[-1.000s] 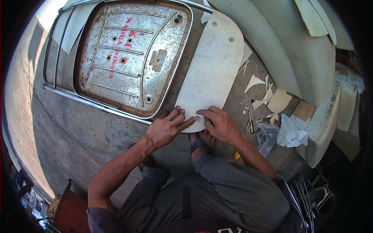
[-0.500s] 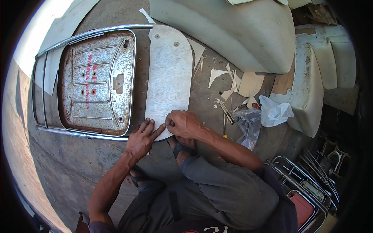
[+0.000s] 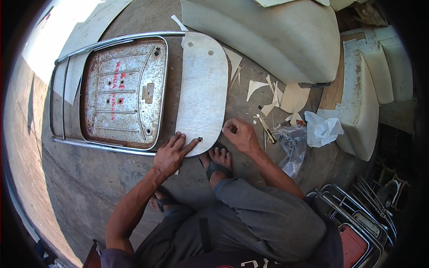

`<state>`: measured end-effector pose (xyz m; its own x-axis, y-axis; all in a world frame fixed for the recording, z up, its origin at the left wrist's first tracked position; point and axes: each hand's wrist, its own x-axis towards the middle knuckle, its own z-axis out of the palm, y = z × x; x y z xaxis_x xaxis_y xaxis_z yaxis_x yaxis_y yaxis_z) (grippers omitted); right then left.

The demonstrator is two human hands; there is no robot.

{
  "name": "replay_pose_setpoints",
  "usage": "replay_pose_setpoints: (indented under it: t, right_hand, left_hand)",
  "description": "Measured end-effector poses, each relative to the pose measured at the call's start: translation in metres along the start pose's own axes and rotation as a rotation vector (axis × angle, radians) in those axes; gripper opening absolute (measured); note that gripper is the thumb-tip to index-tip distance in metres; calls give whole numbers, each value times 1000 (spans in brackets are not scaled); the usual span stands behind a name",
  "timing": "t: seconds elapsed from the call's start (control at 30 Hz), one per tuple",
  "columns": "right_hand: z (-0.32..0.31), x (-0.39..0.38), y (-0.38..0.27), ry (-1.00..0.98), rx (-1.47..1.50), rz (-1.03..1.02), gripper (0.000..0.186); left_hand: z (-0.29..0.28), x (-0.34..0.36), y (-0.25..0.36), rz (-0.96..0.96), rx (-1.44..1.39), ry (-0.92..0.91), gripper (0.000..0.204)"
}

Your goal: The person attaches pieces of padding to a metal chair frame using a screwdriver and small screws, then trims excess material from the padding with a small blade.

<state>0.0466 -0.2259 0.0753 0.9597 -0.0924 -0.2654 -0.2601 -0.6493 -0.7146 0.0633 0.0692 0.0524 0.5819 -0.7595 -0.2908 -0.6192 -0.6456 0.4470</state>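
Note:
A pale, thin plywood panel (image 3: 203,89) with rounded corners lies across the right end of a chrome tubular chair frame (image 3: 103,146). Inside the frame, left of the panel, is a rusty metal seat pan (image 3: 120,96) with red lettering. My left hand (image 3: 169,156) rests on the panel's near edge with its fingers laid out, the index fingertip beside a small dark hole (image 3: 199,140). Just off the panel's right edge, my right hand (image 3: 243,136) is raised with thumb and fingers pinched together. Whatever may be between those fingertips is too small to make out.
Wood offcuts (image 3: 256,88) and a utility knife (image 3: 267,129) lie on the floor to the right, beside a clear plastic bag (image 3: 292,149) and a white one (image 3: 322,130). Large cream upholstered pieces (image 3: 272,38) stand behind. More chair frames (image 3: 357,219) are stacked at lower right.
My right hand has lifted off the panel's near corner and moved right, uncovering the dark hole. My left hand stays on the panel. The whole view has shifted slightly.

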Motion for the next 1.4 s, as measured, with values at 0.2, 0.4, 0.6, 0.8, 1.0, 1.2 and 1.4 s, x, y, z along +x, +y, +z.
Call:
replay_pose_setpoints:
  t: [0.2, 0.4, 0.6, 0.8, 1.0, 1.2, 1.4]
  right_hand:
    - [-71, 12, 84, 202, -571, -20, 35]
    - [-115, 24, 114, 102, -556, 8, 44]
    - [-114, 21, 111, 187, -492, 264, 34]
    - [-72, 21, 11, 113, 246, 230, 19]
    - [29, 23, -51, -245, 198, 236, 24]
    - [50, 15, -62, -178, 52, 225, 25]
    - [53, 10, -57, -116, -40, 25, 19]
  left_hand:
    - [8, -4, -3, 12, -3, 44, 73]
    - [7, -3, -1, 14, -11, 50, 67]
    - [16, -2, -3, 18, -17, 90, 71]
    - [19, -5, -7, 53, 20, 171, 61]
    - [17, -4, -5, 60, -8, 212, 59]
    - [29, -11, -9, 43, -47, 245, 65]
    - [32, -10, -10, 56, -25, 271, 57]
